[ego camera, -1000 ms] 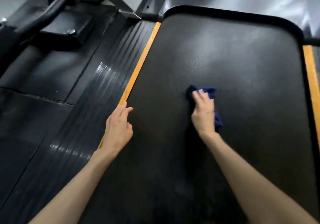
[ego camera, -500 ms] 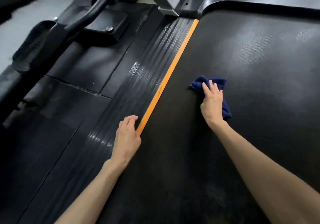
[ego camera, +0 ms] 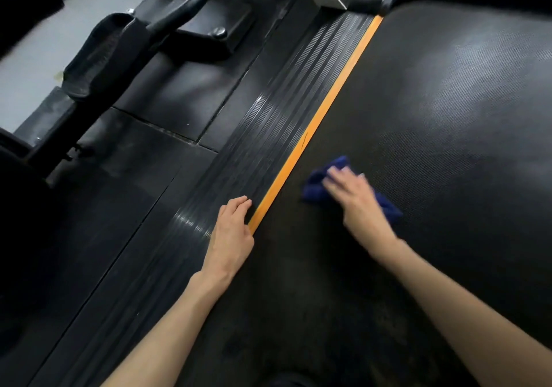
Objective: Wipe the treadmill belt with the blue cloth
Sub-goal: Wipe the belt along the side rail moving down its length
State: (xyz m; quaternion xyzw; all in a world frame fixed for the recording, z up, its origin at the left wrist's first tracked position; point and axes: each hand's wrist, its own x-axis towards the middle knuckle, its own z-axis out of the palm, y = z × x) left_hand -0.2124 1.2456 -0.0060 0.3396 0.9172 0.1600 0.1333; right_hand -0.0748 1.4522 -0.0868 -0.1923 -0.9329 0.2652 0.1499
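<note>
Blue cloth (ego camera: 317,184) is pressed to the treadmill belt (ego camera: 448,117) by your flat right hand (ego camera: 355,200); your left hand (ego camera: 230,237) lies flat on the rail (ego camera: 239,153).

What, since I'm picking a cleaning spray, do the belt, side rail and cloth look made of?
Treadmill belt: probably rubber-like sheet, matte black with a fine dimpled texture. Side rail: black rubber or plastic, ribbed, with glossy highlights on the ridges. Blue cloth: soft fabric, bunched in folds; too blurred to say more.
</note>
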